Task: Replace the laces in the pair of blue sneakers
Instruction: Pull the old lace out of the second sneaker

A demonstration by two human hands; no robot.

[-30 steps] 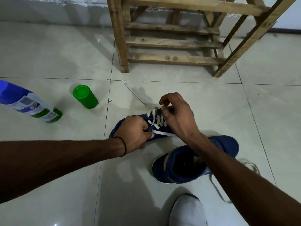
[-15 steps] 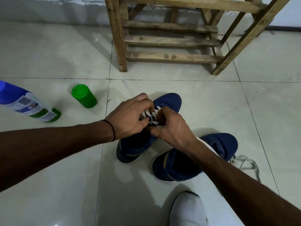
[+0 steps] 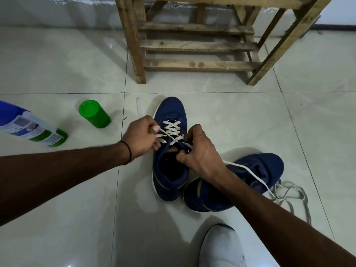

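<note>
A blue sneaker (image 3: 170,112) stands upright on the floor tiles, toe pointing away, with a white lace (image 3: 172,129) crossed through its lower eyelets. My left hand (image 3: 140,137) pinches one lace end at the shoe's left side. My right hand (image 3: 200,151) grips the other lace end at the right eyelets, and that end trails back over my forearm. The second blue sneaker (image 3: 256,170) lies to the right, partly hidden by my right arm, with no lace in view on it. A loose pale lace (image 3: 289,193) lies tangled on the floor beside it.
A wooden rack (image 3: 192,45) stands just beyond the shoes. A green capped can (image 3: 94,114) and a blue and green spray bottle (image 3: 28,126) lie on the floor at the left. A white shoe toe (image 3: 221,247) shows at the bottom.
The laced sneaker has turned from lying angled to the left to standing straight with its toe away. Both hands have drawn apart, each pulling a lace end outward.
</note>
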